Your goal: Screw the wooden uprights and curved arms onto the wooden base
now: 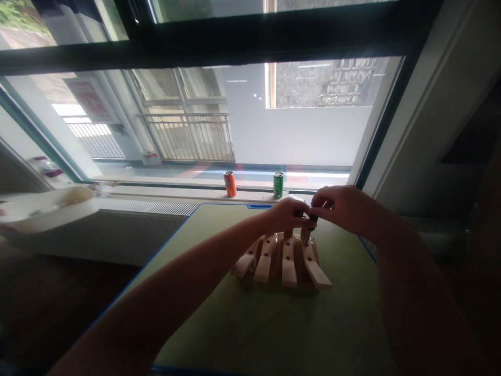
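Above the far right of a small wooden piece, a dark-handled screwdriver stands nearly upright. Its tip meets the rightmost slat near a dark screw head. My right hand is closed, thumb and fingers pinching the top of the handle. From the other side, the fingers of my left hand curl around the handle just below. Several pale slats, with dark screw heads in them, fan out over a brown base that looks wrapped in clear plastic. My left hand and forearm hide part of the far side.
The work lies on a green table with a blue edge. An orange can and a green can stand on the window sill behind it. To the left are a white tray-like container and a bottle. A radiator runs below the sill.
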The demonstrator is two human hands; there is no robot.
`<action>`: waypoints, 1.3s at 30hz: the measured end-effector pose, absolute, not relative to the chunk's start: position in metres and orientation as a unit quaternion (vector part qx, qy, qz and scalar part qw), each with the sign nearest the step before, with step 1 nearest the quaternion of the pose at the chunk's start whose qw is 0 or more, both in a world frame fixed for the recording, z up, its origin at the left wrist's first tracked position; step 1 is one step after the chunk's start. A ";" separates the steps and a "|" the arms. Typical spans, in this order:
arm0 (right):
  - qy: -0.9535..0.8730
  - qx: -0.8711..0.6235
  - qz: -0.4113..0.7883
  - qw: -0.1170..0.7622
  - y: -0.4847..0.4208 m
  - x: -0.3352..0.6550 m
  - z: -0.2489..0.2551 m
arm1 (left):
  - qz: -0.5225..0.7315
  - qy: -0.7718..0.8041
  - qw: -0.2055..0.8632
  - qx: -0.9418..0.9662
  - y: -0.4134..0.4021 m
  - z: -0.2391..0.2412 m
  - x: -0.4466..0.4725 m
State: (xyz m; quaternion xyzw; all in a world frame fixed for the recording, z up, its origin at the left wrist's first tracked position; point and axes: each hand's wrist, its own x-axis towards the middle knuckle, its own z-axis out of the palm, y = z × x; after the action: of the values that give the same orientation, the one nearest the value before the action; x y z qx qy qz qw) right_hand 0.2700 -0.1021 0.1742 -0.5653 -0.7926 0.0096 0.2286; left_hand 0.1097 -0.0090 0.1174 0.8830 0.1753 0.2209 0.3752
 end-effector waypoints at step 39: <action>-0.809 -0.542 0.011 0.229 -0.098 0.268 0.172 | 0.236 0.170 0.410 0.864 -0.010 0.113 0.111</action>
State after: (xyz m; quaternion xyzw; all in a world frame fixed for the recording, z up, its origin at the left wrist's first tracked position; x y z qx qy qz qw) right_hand 0.2681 -0.0983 0.1716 -0.5417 -0.8087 0.0110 0.2291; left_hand 0.1106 -0.0104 0.1132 0.8642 0.1704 0.2364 0.4102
